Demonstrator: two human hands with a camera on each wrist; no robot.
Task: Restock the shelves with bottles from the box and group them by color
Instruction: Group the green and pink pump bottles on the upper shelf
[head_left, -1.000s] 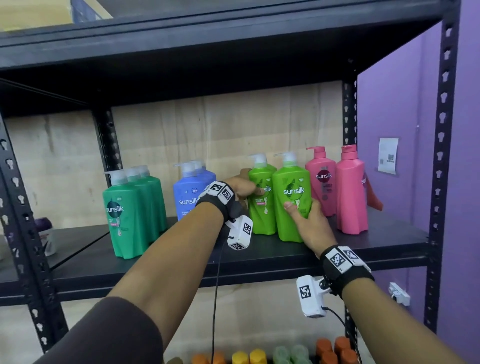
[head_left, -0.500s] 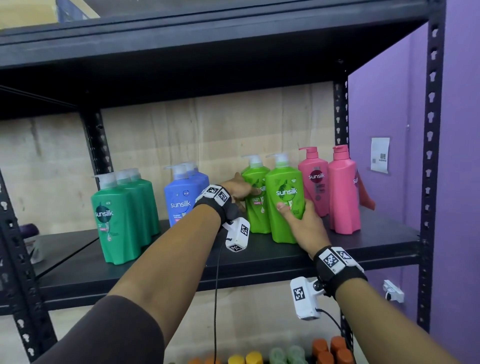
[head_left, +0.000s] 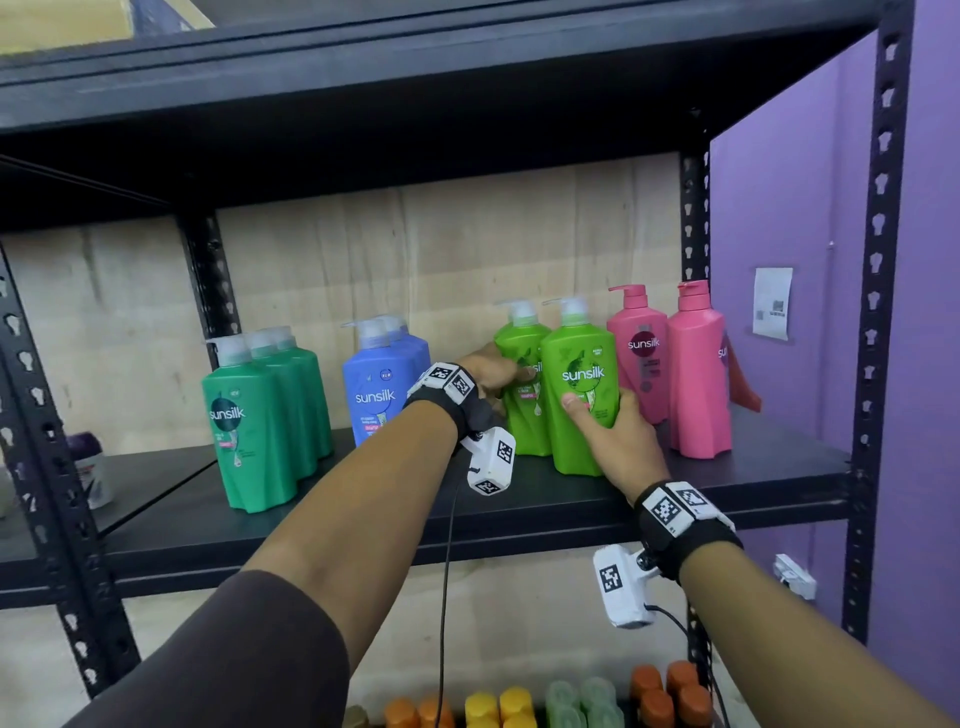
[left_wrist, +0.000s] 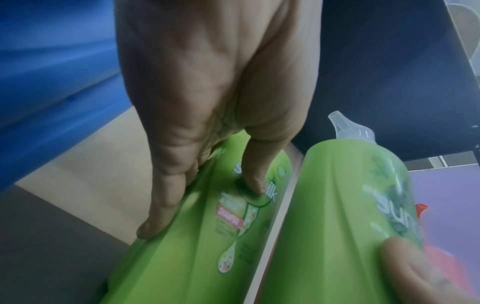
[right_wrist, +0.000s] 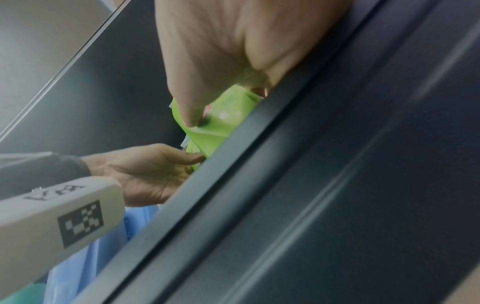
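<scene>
Two light green pump bottles stand side by side on the black shelf (head_left: 363, 519). My left hand (head_left: 493, 369) holds the rear light green bottle (head_left: 522, 426). In the left wrist view the left hand (left_wrist: 207, 144) has its fingers along the left side of this rear bottle (left_wrist: 194, 257) and its thumb on the label. My right hand (head_left: 615, 439) grips the front light green bottle (head_left: 579, 364), thumb on its front and fingers round its right side. From the right wrist, the right hand (right_wrist: 221, 61) pinches that front bottle (right_wrist: 221, 123) just above the shelf edge (right_wrist: 285, 185).
Three dark green bottles (head_left: 249, 426) stand at the shelf's left, blue bottles (head_left: 376, 395) beside my left wrist, and two pink bottles (head_left: 696, 374) right of the green pair. A small purple-capped can (head_left: 91, 467) sits far left. Orange, yellow and pale green caps (head_left: 498, 706) show on the shelf below.
Both hands keep their hold on the two light green bottles. Only my view has shifted slightly; the bottles stand in about the same place.
</scene>
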